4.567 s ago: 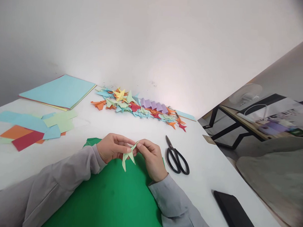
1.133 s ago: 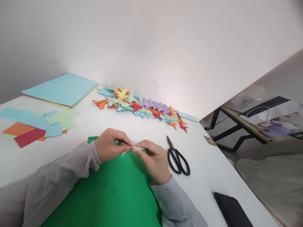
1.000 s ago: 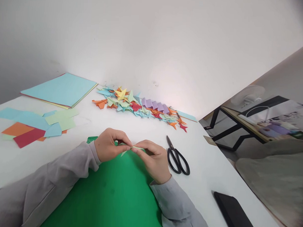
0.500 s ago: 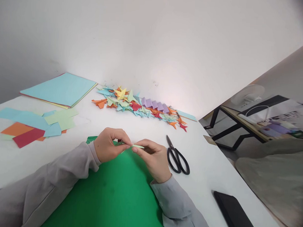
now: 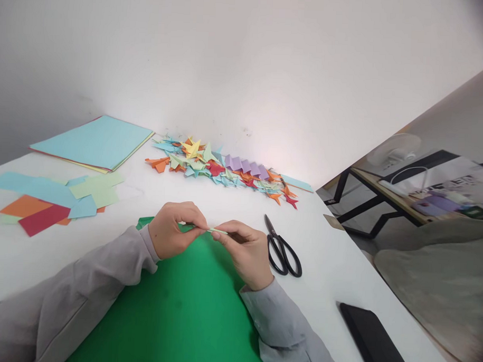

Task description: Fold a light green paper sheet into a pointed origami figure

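Observation:
Between my two hands is a small folded piece of light green paper [image 5: 217, 231], mostly covered by my fingers. My left hand [image 5: 176, 229] pinches its left end with thumb and forefinger. My right hand [image 5: 245, 250] grips the right end in the same way, with the fingertips of both hands close together. Below them lies a green surface [image 5: 181, 305] over the table's front edge. To the right of my right hand rest black-handled scissors [image 5: 281, 248], pointing away from me.
Small folded paper figures [image 5: 216, 169] in many colours are heaped along the wall. Cut paper pieces [image 5: 46, 216] lie at left, below a stack of large sheets [image 5: 94, 141]. A flat black object [image 5: 374, 339] sits at front right. Beyond the edge stands another table [image 5: 383, 196].
Both hands stay in nearly the same place, pinching the paper. The left fingertips have shifted slightly, and less of the paper shows beneath them.

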### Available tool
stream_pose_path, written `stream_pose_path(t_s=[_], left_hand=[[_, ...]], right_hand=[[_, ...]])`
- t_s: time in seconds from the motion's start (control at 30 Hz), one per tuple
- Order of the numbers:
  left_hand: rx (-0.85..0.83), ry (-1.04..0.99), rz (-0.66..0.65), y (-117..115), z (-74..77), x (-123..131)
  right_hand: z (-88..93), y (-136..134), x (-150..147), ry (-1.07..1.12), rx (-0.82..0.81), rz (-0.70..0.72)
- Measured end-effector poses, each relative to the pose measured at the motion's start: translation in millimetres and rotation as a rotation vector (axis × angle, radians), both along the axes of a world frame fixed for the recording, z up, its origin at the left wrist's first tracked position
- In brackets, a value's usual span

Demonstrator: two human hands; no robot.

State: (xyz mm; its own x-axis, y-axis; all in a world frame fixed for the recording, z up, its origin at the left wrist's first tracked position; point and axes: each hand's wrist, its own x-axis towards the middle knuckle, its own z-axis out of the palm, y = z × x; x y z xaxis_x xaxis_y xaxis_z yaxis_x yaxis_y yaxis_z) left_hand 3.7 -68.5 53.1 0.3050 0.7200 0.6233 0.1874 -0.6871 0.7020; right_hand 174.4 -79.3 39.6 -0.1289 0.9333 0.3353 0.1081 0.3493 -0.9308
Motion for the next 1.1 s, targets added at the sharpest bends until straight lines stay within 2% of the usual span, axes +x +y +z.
stream_pose_path(t_s=[0.27, 0.6, 0.83, 1.1], left_hand=[[-0.010, 0.003, 0.002, -0.2, 1.1, 0.5], [0.056, -0.006, -0.001, 0.7, -0.6, -0.8], [0.120, 0.019, -0.003, 1.6, -0.4, -1.3], [0.105, 0.024, 0.000, 1.2, -1.1, -1.2]], right_hand=[[1.8, -0.3, -0.3, 0.043, -0.042, 0.014], [1.8, -0.3, -1.6, 0.080, -0.123, 0.019], [2.0, -0.4, -1.3, 0.069, -0.081, 0.032], [-0.8, 0.1, -1.0, 0.067, -0.042, 0.008]])
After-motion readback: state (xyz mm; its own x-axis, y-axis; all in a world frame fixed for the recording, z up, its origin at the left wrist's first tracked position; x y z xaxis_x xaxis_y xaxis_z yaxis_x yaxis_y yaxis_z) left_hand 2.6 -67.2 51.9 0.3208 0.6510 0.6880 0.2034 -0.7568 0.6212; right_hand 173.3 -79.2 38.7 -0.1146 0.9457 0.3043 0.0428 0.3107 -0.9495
